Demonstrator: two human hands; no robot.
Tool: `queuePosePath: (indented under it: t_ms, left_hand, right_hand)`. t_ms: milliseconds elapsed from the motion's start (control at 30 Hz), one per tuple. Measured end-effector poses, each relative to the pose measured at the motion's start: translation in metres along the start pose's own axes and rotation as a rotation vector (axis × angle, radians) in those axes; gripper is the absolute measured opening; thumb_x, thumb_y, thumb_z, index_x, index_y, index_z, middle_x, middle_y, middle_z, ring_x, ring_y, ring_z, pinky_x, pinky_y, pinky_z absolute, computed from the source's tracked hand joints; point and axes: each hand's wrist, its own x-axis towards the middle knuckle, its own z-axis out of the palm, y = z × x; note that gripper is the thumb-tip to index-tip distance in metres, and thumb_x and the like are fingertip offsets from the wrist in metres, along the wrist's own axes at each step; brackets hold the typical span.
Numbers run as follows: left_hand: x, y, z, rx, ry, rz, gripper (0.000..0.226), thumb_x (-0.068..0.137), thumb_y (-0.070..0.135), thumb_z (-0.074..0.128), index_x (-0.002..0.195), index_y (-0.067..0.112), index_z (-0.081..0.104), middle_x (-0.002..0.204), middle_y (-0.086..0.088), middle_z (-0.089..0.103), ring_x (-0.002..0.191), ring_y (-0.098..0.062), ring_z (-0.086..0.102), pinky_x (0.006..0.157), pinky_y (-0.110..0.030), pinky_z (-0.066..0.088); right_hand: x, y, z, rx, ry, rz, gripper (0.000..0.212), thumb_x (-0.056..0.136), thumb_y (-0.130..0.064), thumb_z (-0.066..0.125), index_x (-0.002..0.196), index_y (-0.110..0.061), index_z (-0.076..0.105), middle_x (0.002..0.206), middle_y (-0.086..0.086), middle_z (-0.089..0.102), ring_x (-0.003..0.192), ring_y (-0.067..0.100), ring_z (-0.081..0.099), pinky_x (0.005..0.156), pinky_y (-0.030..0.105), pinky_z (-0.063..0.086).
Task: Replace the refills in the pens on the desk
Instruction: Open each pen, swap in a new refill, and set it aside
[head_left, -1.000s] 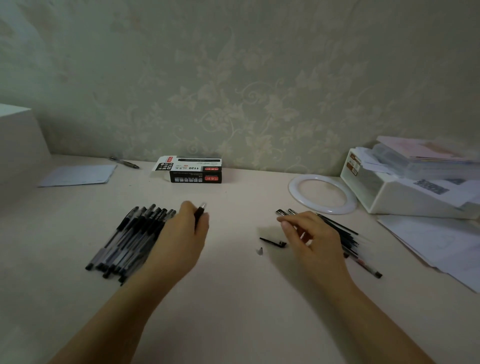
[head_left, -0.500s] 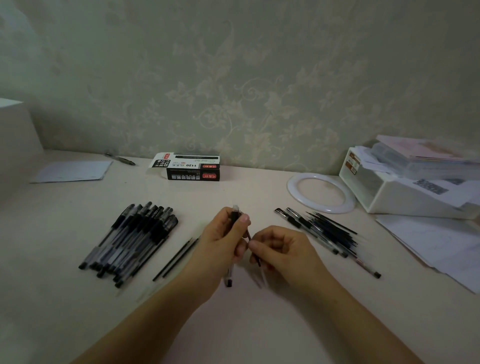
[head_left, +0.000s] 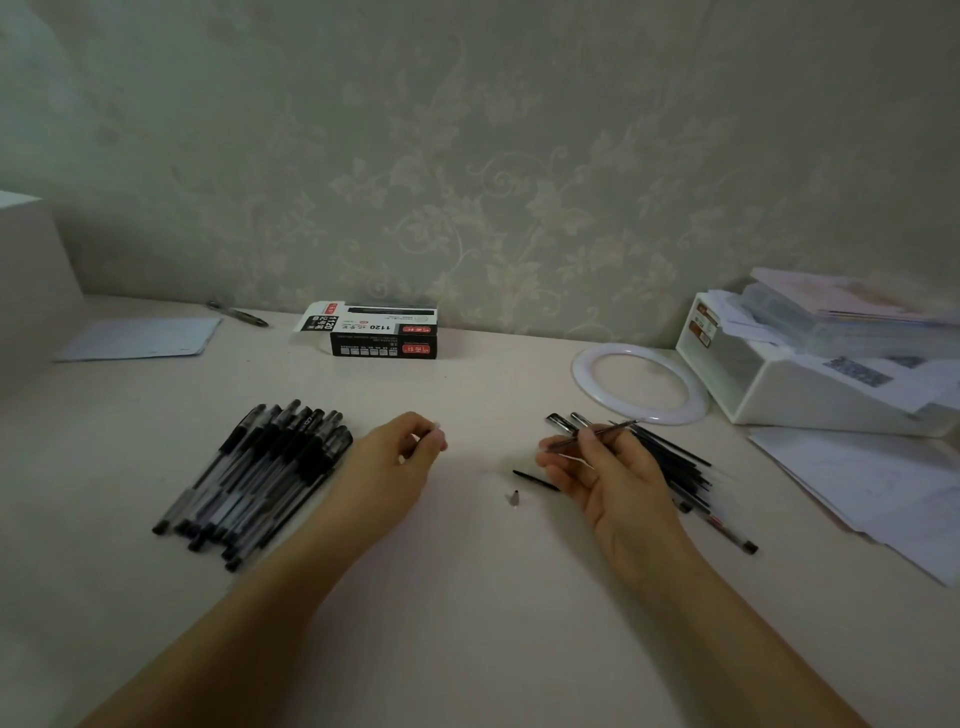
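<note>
My left hand (head_left: 395, 462) hovers beside a pile of several black capped pens (head_left: 260, 467), fingers curled round what looks like a clear pen barrel; only its pale end (head_left: 438, 427) shows. My right hand (head_left: 608, 467) pinches a thin refill (head_left: 592, 434), which points up and to the right. Behind that hand lies a heap of loose refills and pens (head_left: 675, 462). Between my hands on the desk lie a short black piece (head_left: 535, 480) and a small pen tip cone (head_left: 515, 498).
A black refill box (head_left: 384, 332) stands by the wall. A white ring (head_left: 641, 382), a white bin with papers (head_left: 810, 374) and loose sheets (head_left: 883, 493) fill the right side. A paper sheet (head_left: 140, 338) and one pen (head_left: 239, 313) lie far left.
My hands were joined at the middle on one pen. They have drawn apart: the right carries the thin refill rightward, the left has gone back toward the pen pile.
</note>
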Motion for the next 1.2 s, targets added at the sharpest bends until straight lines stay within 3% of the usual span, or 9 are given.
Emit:
queuePosePath:
  t_ms: [100, 300, 500, 800, 900, 967, 1067, 1200]
  left_hand:
    - [-0.004, -0.001, -0.002, 0.304, 0.07, 0.186, 0.01, 0.097, 0.032, 0.052, 0.092, 0.027, 0.059, 0.074, 0.009, 0.061, 0.061, -0.007, 0.054, 0.057, -0.024, 0.044]
    - [-0.013, 0.01, 0.012, 0.251, -0.018, 0.408, 0.009, 0.095, 0.035, 0.054, 0.1, 0.036, 0.061, 0.084, 0.023, 0.06, 0.073, 0.003, 0.054, 0.063, -0.008, 0.039]
    - [-0.016, 0.011, 0.018, 0.232, -0.057, 0.474, 0.012, 0.095, 0.037, 0.053, 0.104, 0.036, 0.061, 0.08, 0.032, 0.056, 0.071, 0.007, 0.053, 0.062, -0.005, 0.037]
    - [-0.015, 0.009, 0.019, 0.229, -0.072, 0.493, 0.014, 0.096, 0.037, 0.052, 0.104, 0.035, 0.062, 0.079, 0.03, 0.057, 0.073, 0.007, 0.054, 0.064, -0.006, 0.038]
    - [-0.016, 0.009, 0.021, 0.241, -0.088, 0.509, 0.013, 0.095, 0.038, 0.052, 0.103, 0.035, 0.062, 0.08, 0.032, 0.058, 0.072, 0.006, 0.054, 0.062, -0.008, 0.038]
    - [-0.016, 0.009, 0.022, 0.237, -0.094, 0.512, 0.012, 0.094, 0.037, 0.055, 0.104, 0.035, 0.061, 0.081, 0.033, 0.057, 0.07, 0.007, 0.053, 0.061, -0.007, 0.037]
    - [-0.016, 0.008, 0.023, 0.199, -0.102, 0.486, 0.015, 0.094, 0.034, 0.055, 0.108, 0.038, 0.057, 0.08, 0.026, 0.058, 0.062, -0.001, 0.053, 0.056, -0.008, 0.035]
    - [-0.015, 0.008, 0.022, 0.145, -0.097, 0.439, 0.02, 0.094, 0.04, 0.052, 0.114, 0.043, 0.051, 0.079, 0.017, 0.056, 0.057, -0.007, 0.052, 0.054, -0.011, 0.035]
  right_hand:
    - [0.0, 0.001, -0.001, -0.007, -0.002, -0.042, 0.011, 0.103, -0.009, 0.044, 0.096, -0.005, 0.051, 0.088, 0.017, 0.074, 0.082, 0.027, 0.074, 0.066, 0.024, 0.058]
    - [0.0, 0.0, 0.0, -0.008, -0.02, -0.058, 0.011, 0.102, -0.01, 0.045, 0.096, -0.005, 0.052, 0.093, 0.019, 0.074, 0.088, 0.031, 0.074, 0.07, 0.026, 0.059]
    - [-0.002, 0.001, 0.003, -0.027, -0.079, -0.048, 0.011, 0.103, -0.01, 0.043, 0.101, -0.003, 0.051, 0.093, 0.019, 0.074, 0.086, 0.029, 0.074, 0.071, 0.026, 0.059]
    - [-0.002, 0.002, 0.001, -0.07, -0.093, -0.05, 0.008, 0.101, -0.009, 0.046, 0.1, -0.003, 0.052, 0.093, 0.019, 0.074, 0.083, 0.027, 0.074, 0.071, 0.025, 0.058]
    - [-0.003, 0.004, 0.001, -0.249, -0.137, -0.109, 0.006, 0.096, -0.006, 0.057, 0.096, -0.009, 0.062, 0.088, 0.012, 0.075, 0.081, 0.022, 0.072, 0.071, 0.023, 0.057]
    - [-0.005, 0.007, 0.002, -0.486, -0.199, -0.199, 0.021, 0.091, -0.005, 0.065, 0.086, -0.025, 0.072, 0.083, 0.004, 0.075, 0.078, 0.016, 0.07, 0.071, 0.022, 0.055]
    - [-0.009, 0.011, 0.004, -0.753, -0.299, -0.269, 0.011, 0.086, -0.018, 0.073, 0.089, -0.029, 0.075, 0.081, -0.002, 0.071, 0.071, 0.018, 0.063, 0.067, 0.025, 0.05]
    - [-0.01, 0.01, 0.001, -0.986, -0.225, -0.372, 0.016, 0.077, -0.033, 0.079, 0.091, -0.034, 0.071, 0.08, -0.011, 0.063, 0.067, 0.004, 0.054, 0.062, 0.013, 0.043]
